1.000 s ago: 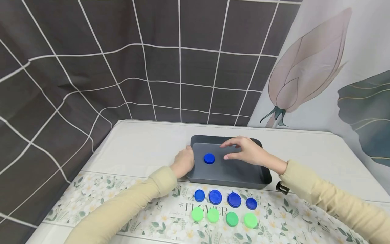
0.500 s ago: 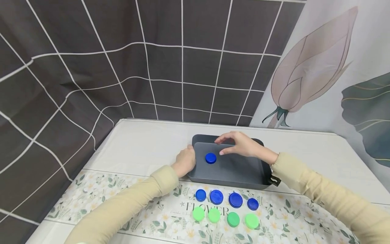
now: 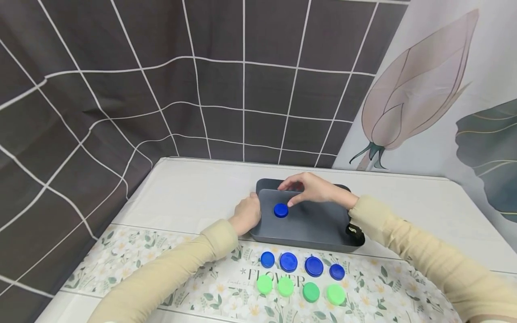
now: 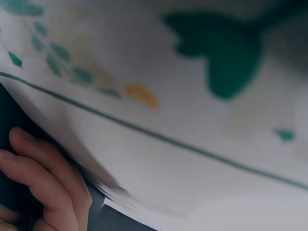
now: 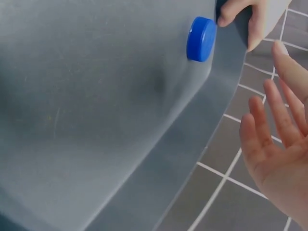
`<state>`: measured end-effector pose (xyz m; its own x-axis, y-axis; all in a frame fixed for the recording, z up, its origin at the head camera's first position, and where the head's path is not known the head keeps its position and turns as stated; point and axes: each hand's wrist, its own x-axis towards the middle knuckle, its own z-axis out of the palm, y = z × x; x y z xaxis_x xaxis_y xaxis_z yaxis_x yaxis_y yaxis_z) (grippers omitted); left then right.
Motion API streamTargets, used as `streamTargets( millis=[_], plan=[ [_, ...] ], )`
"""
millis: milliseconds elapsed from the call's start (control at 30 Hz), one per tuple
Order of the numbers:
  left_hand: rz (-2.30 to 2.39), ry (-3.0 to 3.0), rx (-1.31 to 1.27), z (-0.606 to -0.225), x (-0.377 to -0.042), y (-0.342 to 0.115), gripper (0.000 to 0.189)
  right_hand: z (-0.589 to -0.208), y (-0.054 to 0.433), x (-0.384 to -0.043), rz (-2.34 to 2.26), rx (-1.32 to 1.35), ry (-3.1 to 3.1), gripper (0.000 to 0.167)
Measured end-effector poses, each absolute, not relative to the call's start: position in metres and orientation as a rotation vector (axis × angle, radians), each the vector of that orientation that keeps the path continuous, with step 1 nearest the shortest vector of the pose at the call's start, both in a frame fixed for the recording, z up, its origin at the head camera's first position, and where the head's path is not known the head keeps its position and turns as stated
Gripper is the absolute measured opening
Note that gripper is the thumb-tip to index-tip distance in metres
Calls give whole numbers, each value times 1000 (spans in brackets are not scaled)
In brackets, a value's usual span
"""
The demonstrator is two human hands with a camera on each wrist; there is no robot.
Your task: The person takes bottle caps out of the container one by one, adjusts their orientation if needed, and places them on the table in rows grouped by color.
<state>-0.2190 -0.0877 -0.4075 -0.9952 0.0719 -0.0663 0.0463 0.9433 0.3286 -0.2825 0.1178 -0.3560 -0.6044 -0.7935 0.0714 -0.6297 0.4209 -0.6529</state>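
A dark grey baking tray [image 3: 315, 224] lies on the table, with one blue bottle cap [image 3: 281, 210] on its floor toward the left. My left hand [image 3: 246, 214] grips the tray's left wall; the right wrist view shows its fingers [image 5: 257, 24] bent over the rim. In the left wrist view only some curled fingers [image 4: 48, 178] appear at the lower left. Over the back half of the tray hovers my right hand [image 3: 308, 187], thumb and fingers spread apart, the thumb tip close beside the cap. In the right wrist view nothing lies between the right hand's [image 5: 281, 130] fingers.
In front of the tray, several blue caps [image 3: 313, 266] form a row, with a row of several green caps [image 3: 311, 292] nearer me. They sit on a flower-print cloth strip [image 3: 194, 287]. A dark grid-patterned curtain [image 3: 210, 80] hangs behind the table.
My right hand has moved left across the tray toward the blue cap, fingers still spread. The left hand keeps its grip on the tray's side. The view has shifted slightly.
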Motion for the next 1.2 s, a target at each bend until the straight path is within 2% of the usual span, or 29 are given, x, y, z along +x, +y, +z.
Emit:
streamTargets(
  millis=[267,533,867,1200],
  plan=[
    [520,3022,81,-408,-218,-88,19,-370,113,-297,-1018,-1257,2285,49],
    [508,3042,98,-409,-219,-87,22,-383,113,-307,-1039,-1245,2216,47],
    [527,3025,85,-410,-220,-88,22,-404,113,-307,-951,-1219,2203,49],
    [510,3046,108,-411,-219,-88,16,-409,108,-304,-895,-1204,2249,48]
  ],
)
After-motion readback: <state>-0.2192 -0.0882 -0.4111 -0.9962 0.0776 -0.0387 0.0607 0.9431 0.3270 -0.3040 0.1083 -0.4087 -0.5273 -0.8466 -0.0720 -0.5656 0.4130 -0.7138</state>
